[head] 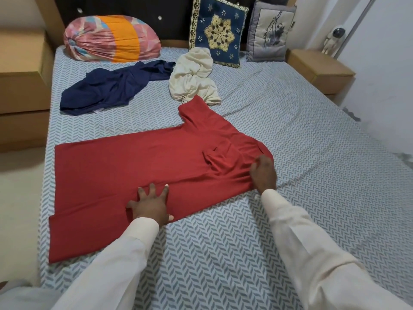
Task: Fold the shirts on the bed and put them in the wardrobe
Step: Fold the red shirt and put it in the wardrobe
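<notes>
the wide bed (279, 231), spread with a pale sheet printed in grey-blue chevrons, fills most of the view and carries all the clothes. the large red short-sleeved cotton shirt (134, 166) lies flat across its near half, hem toward the left, collar toward the right, its near side looking already turned in, so the step in hand seems to be the first fold of the first shirt. the left hand (150, 204) rests flat with fingers spread, pressing the near edge; the right hand (263, 173) is bunched on the cloth by the shoulder, apparently pinching it. next, i judge, the far sleeve wants folding in, then the body doubled end to end, keeping the creases smooth.

beyond it lie a crumpled navy blue shirt (111, 88) and, just beside it, a twisted cream shirt (193, 77), both unfolded.

against the dark padded headboard (125, 7) stand a pink and orange bolster (111, 39), a navy and gold embroidered cushion (218, 32) and a grey floral cushion (270, 32). tan wooden bedside cabinets (317, 68) flank the bed. no wardrobe is in view.
</notes>
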